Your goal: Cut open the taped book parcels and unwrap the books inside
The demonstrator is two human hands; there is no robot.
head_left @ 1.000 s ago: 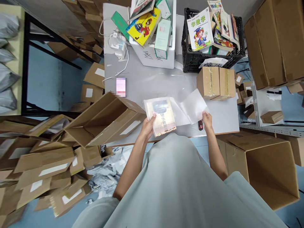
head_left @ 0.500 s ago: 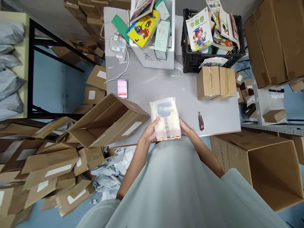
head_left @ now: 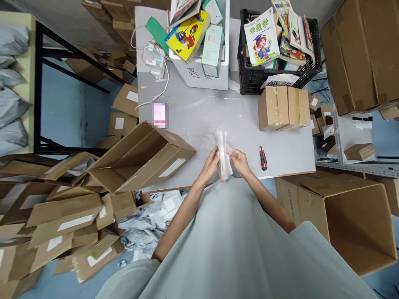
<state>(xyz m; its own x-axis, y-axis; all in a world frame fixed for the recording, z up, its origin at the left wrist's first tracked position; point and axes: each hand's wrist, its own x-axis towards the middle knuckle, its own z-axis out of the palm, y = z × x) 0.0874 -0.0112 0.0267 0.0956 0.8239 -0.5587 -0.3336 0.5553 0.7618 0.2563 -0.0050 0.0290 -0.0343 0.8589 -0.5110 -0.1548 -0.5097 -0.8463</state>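
Between my two hands is a plastic-wrapped packet [head_left: 222,155], whitish and see-through, turned up so that its narrow edge faces me. What lies inside the wrap is not clear; a bit of red shows at its near end. My left hand [head_left: 210,165] is closed on the packet's left side. With thumb and fingers, my right hand [head_left: 239,162] pinches the wrap on the right side. Both hands are over the table's front edge, close to my body. A red and black utility knife [head_left: 263,158] lies to the right of my right hand.
Left on the grey table [head_left: 199,108] stands an open cardboard box [head_left: 162,164]. At the back are a white foam box [head_left: 199,81] and a black crate [head_left: 249,81] of books. Two small cartons [head_left: 282,109] sit at right. A large open box [head_left: 343,207] stands below.
The packet has turned from lying broad face up to standing on edge. My right hand has come from its right side up to pinch the wrap, and my left hand has shifted right.
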